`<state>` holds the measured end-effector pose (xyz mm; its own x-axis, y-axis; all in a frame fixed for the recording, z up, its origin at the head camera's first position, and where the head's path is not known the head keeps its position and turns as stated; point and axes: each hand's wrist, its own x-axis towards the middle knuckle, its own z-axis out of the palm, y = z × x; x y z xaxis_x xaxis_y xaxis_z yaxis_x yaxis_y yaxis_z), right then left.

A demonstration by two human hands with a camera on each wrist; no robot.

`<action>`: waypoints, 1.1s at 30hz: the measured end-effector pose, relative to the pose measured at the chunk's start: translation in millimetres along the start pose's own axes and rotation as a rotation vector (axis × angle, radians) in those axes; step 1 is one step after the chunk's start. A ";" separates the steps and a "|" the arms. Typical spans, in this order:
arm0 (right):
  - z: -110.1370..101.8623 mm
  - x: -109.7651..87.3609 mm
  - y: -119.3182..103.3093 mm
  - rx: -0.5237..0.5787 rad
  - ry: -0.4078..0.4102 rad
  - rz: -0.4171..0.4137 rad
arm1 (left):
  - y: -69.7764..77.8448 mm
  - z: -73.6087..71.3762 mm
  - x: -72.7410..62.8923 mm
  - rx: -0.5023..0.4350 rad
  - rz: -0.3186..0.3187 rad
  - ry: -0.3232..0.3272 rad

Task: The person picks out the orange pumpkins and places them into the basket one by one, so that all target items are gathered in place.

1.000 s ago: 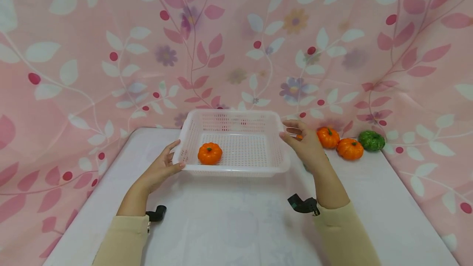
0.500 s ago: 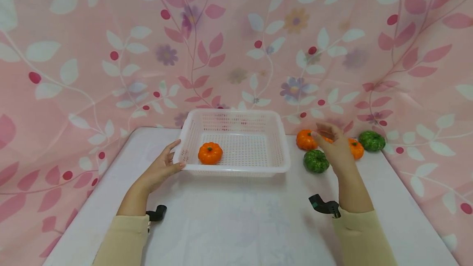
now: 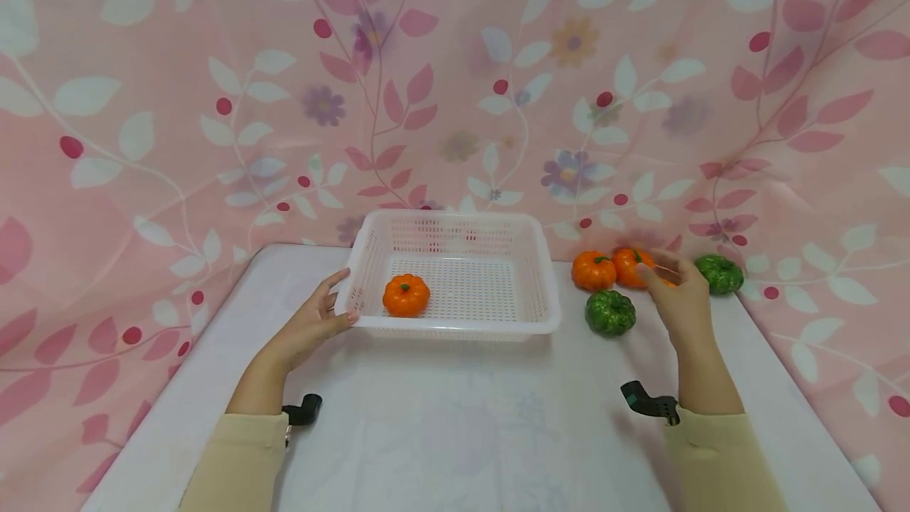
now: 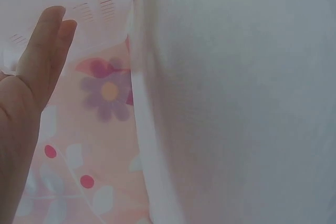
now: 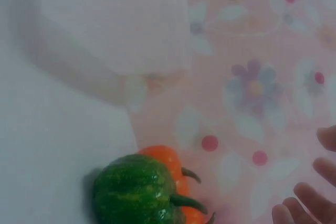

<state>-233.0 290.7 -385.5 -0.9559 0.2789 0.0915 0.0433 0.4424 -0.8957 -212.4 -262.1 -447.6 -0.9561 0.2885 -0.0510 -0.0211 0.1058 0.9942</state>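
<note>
My left hand [image 3: 309, 330] holds a white perforated plastic basket [image 3: 455, 325] at its front left corner, thumb on the rim and fingers along the outer side. Inside the basket, towards the left, lies a small orange pumpkin [image 3: 406, 295]. My right hand [image 3: 681, 297] reaches over the pumpkins on the right, beside an orange pumpkin [image 3: 629, 267] and partly covering another orange one. Its fingers [image 5: 310, 200] are spread and loosely bent in the right wrist view, with nothing seen between them. A green pumpkin [image 3: 610, 313] sits left of this hand.
One more orange pumpkin [image 3: 593, 270] sits right of the basket. Another green pumpkin [image 3: 720, 274] stands near the right table edge. White cloth covers the table [image 3: 455, 425]. A pink floral curtain [image 3: 455, 85] hangs behind it.
My right hand has left the basket's right side and moved right, over the pumpkins, uncovering the nearer green and orange ones. My left hand and the basket stay in place.
</note>
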 end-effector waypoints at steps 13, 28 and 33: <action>-16.1 21.4 43.7 -0.071 0.103 0.033 | 0.8 -0.2 -0.2 -0.001 -0.012 0.006; -25.8 44.5 84.9 -0.168 0.194 0.103 | 2.7 2.3 -1.9 -0.002 -0.007 0.012; -26.9 52.2 94.7 -0.177 0.226 0.145 | 1.4 1.5 -0.7 -0.009 -0.020 0.018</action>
<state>-271.0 370.1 -453.8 -0.8483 0.5233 0.0810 0.2429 0.5203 -0.8187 -211.3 -260.7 -446.3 -0.9607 0.2690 -0.0688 -0.0424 0.1028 0.9938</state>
